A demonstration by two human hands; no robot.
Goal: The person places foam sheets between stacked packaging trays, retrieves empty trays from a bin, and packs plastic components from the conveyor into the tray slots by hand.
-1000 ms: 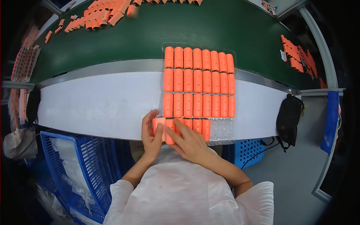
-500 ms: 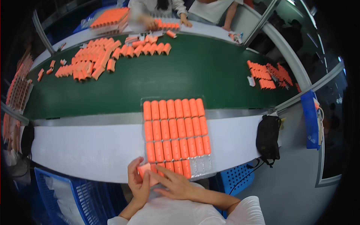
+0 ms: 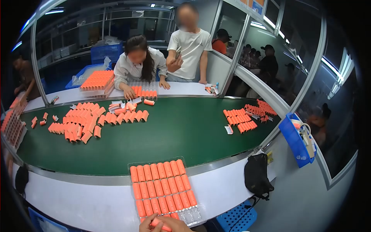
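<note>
At the bottom edge my left hand (image 3: 147, 225) is closed around an orange curved piece (image 3: 159, 224), its fingers partly cut off by the frame. My right hand (image 3: 172, 224) meets it there, fingers pressed on the same piece. Just beyond both hands lies a clear plastic tray (image 3: 192, 215), filled with rows of orange half-round pieces (image 3: 162, 188). Bare clear cells show at its near right corner. My hands cover part of the tray's nearest row.
Beyond the white ledge (image 3: 96, 197) runs a green conveyor belt (image 3: 174, 131) with orange piles (image 3: 79, 120) on the left and more pieces (image 3: 239, 120) on the right. A black pouch (image 3: 258, 176) lies right. Two people (image 3: 141, 63) are opposite, one handling a tray.
My view has tilted up, so the tray and my hands sit lower in frame and the people opposite show more fully. The orange piece stays in my hands.
</note>
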